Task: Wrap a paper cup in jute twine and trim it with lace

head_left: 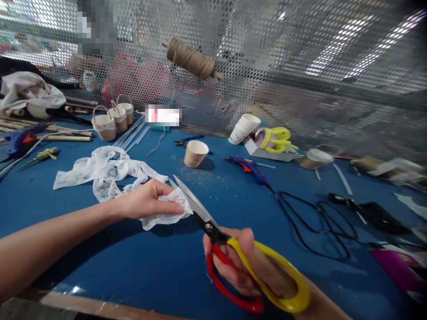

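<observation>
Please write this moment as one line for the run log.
left hand: pinching white lace | right hand: holding open scissors at lace | blue table: cup, glue gun

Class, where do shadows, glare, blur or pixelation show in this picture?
Head view: dark shadow on the blue tabletop below the left hand, a smaller one right of the burlap-wrapped cup; head view: bright strips through the perforated mesh, upper right; head view: the purple object smeared at right edge, the scissors crisper; head view: two pixelated blocks, upper half.
</observation>
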A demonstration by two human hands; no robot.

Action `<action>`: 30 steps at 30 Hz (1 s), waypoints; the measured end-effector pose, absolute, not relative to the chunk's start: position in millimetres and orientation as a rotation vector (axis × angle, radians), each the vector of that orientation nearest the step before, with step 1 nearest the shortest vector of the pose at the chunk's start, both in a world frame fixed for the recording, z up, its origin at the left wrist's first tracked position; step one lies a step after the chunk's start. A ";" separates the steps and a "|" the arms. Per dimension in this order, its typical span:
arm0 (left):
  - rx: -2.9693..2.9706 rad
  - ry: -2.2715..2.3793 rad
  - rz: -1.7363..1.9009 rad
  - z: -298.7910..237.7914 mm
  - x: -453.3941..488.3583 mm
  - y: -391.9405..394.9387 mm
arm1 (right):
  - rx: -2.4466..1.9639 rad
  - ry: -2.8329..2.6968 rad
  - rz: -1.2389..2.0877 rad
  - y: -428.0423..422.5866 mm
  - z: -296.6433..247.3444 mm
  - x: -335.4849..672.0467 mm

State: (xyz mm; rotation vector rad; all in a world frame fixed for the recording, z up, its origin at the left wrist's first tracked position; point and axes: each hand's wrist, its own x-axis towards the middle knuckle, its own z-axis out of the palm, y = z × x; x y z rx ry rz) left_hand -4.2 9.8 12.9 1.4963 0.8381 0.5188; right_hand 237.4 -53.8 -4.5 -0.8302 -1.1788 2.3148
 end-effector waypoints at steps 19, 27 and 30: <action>1.507 0.917 0.672 5.9 -8.5 15.7 | -2.258 -1.991 0.393 -29.3 33.4 278.7; 1.467 0.954 0.686 1.9 -5.2 16.8 | -2.503 -2.294 -0.038 -23.8 30.5 279.6; 1.488 0.948 0.656 3.0 -2.9 15.1 | -2.046 -2.346 0.230 -22.5 45.6 247.9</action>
